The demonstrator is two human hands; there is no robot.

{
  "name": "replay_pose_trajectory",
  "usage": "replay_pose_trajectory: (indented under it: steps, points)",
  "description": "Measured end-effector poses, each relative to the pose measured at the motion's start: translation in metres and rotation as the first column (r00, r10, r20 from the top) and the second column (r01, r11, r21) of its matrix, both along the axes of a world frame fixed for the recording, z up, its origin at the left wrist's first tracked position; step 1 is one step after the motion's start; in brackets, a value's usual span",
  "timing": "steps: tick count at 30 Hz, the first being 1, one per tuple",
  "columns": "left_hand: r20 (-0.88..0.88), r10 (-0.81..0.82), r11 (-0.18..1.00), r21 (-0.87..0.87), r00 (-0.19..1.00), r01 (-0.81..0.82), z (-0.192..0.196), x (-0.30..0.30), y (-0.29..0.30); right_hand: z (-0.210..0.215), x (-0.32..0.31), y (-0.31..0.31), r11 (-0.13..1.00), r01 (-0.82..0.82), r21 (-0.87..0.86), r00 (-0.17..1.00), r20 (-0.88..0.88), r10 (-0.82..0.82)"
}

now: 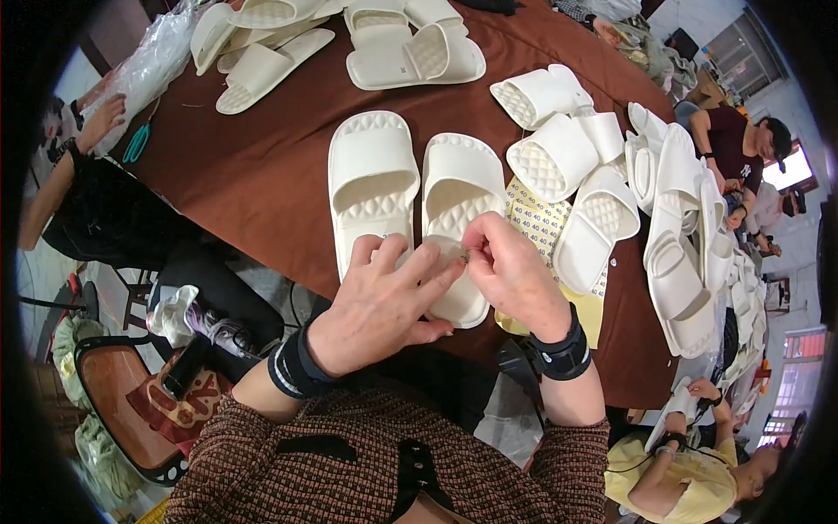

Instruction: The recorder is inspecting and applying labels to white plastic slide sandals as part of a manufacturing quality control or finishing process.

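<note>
Two cream slide slippers lie side by side before me, toes away: a left slipper [374,196] and a right slipper [463,188], both with quilted footbeds. My left hand [388,288] rests palm down over their heel ends with its fingers apart. Its index fingertip reaches toward my right hand [515,266] above the right slipper's heel. There the right thumb and index finger are pinched together; what sits between them is too small to make out. Beside this hand, yellow sheets of small printed stickers [534,229] lie partly under another cream slipper [596,229].
More cream slippers [415,61] lie at the far side, with a stack [679,253] at the right. Teal-handled scissors [137,144] lie at the table's left edge on the brown cloth [253,175]. Co-workers sit at left and right; a chair [122,402] stands lower left.
</note>
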State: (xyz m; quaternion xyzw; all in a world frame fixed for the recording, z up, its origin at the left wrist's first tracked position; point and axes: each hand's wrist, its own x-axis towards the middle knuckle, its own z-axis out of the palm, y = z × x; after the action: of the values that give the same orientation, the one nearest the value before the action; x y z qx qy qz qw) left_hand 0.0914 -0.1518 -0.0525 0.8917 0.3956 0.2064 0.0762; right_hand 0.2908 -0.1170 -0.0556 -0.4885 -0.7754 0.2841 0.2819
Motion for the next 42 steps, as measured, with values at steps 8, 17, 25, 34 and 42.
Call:
replay_pose_trajectory:
  steps: [8, 17, 25, 34, 42]
  points:
    - [-0.021, -0.012, 0.999, -0.031, 1.000, 0.011, 0.003, 0.002, 0.004, -0.003, 0.000, 0.000, 0.998, -0.021, 0.054, 0.999, 0.032, 0.020]
    - [-0.004, -0.013, 0.999, -0.034, 1.000, 0.013, 0.002, 0.002, 0.004, 0.002, 0.001, -0.002, 0.998, 0.059, 0.006, 0.995, -0.086, -0.058]
    - [-0.094, -0.028, 1.000, -0.009, 0.995, 0.028, 0.008, 0.003, 0.003, 0.019, 0.014, -0.007, 0.978, -0.135, 0.161, 0.989, 0.079, 0.124]
    - [-0.167, -0.011, 1.000, -0.012, 0.986, 0.009, 0.018, 0.013, -0.003, 0.026, 0.023, -0.019, 0.967, -0.254, 0.036, 0.939, 0.248, 0.237]
    - [-0.176, -0.005, 1.000, 0.015, 0.984, 0.008, 0.014, 0.015, -0.003, 0.026, 0.022, -0.028, 0.944, -0.313, 0.106, 0.927, 0.251, 0.279]
